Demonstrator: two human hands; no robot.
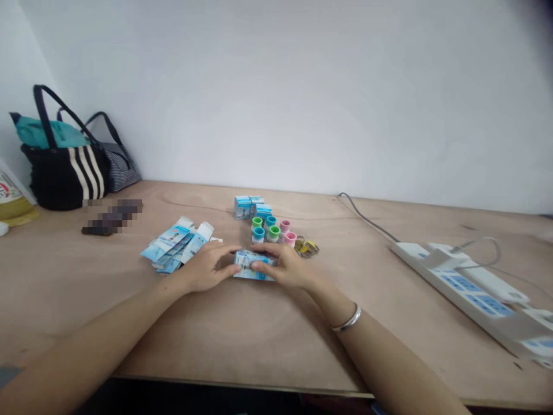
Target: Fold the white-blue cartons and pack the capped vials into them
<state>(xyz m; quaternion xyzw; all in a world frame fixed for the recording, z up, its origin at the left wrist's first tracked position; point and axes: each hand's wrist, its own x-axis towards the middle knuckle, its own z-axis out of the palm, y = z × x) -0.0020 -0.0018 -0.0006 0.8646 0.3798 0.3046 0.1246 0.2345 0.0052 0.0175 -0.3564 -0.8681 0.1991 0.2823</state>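
Single head-height view, forward and down over the table point(233, 346) toward the wall point(302, 104)

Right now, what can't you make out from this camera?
Head view: blue box, right end behind the right hand.
Head view: its print, too small to read.
Head view: carton pile, lower pieces under upper ones.
Head view: dark object, blurred by pixelation.
Head view: bottle, cut off by left edge.

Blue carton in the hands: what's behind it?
Behind the blue carton stand little tubs with green, blue and pink rims, then small boxes. Whatever the right hand covers there can't be seen.
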